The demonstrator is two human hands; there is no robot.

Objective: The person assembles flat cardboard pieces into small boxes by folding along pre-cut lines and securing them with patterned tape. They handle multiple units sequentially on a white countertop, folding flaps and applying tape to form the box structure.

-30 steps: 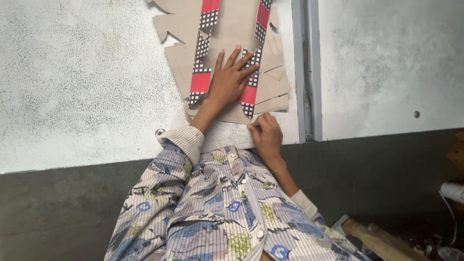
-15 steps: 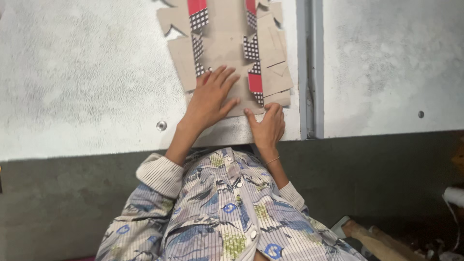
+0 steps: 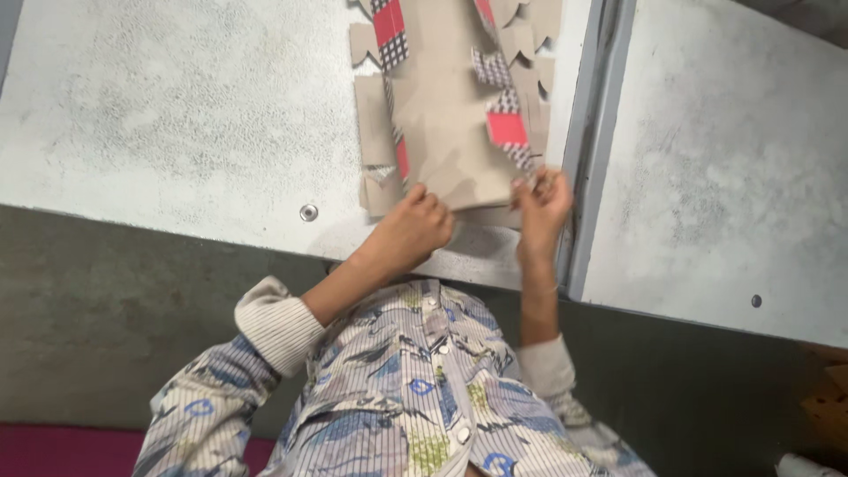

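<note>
Head view: we look down on 2 bare hands at the near edge of a brown cardboard blank [image 3: 446, 124] lying flat on a grey speckled worktable [image 3: 177, 115].
Left hand: our left hand [image 3: 413, 231] is curled, fingers drawn narrow and pinched on the blank's near edge, close to its left corner.
Right hand: our right hand [image 3: 541, 201] has its fingertips closed on the near right corner, thumb and fingers meeting over the edge; whether they grip 1 sheet or several we cannot tell, as the edge is blurred.
Card: the blank stretches away from us, its printed red and black-and-white checked strips [image 3: 505, 124] showing along both long sides, with cut flaps sticking out left and right.
Position: the near edge sits under both sets of fingertips; the rest lies beyond the fingers, touching the table, just beside the metal gap [image 3: 590, 150] that splits the 2 table slabs.
Progress: we judge the work as early; the card lies unfolded, its flaps flat, and only the near edge is taken up.
Left to do: every fold, as far as this view shows.
Surroundings: a bolt head [image 3: 308, 212] in the table near the left wrist; a patterned striped shirt [image 3: 415, 389] fills the foreground.
</note>
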